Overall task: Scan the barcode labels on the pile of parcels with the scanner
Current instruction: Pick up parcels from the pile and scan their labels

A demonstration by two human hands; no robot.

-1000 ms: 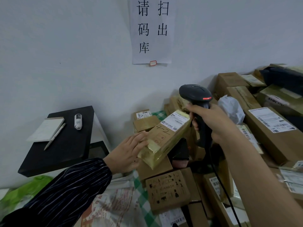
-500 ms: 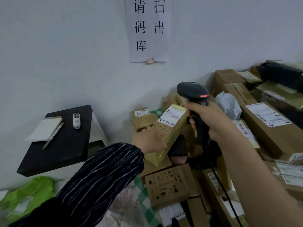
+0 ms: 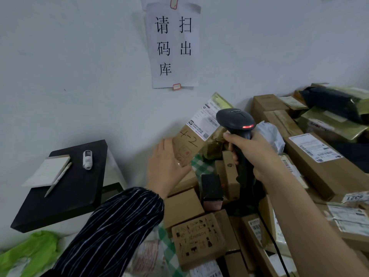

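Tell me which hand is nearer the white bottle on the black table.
Left. The left hand rests against the tilted parcel, to the right of the white bottle; the right hand holds the scanner farther right.

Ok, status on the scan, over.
Right hand grips scanner, red light on. Left hand props tilted parcel, label beside scanner head. Nothing in the way.

Seeing a black table standing well left of the scanner grip. Carrying a notepad, a pen leaning on it, and a white bottle.
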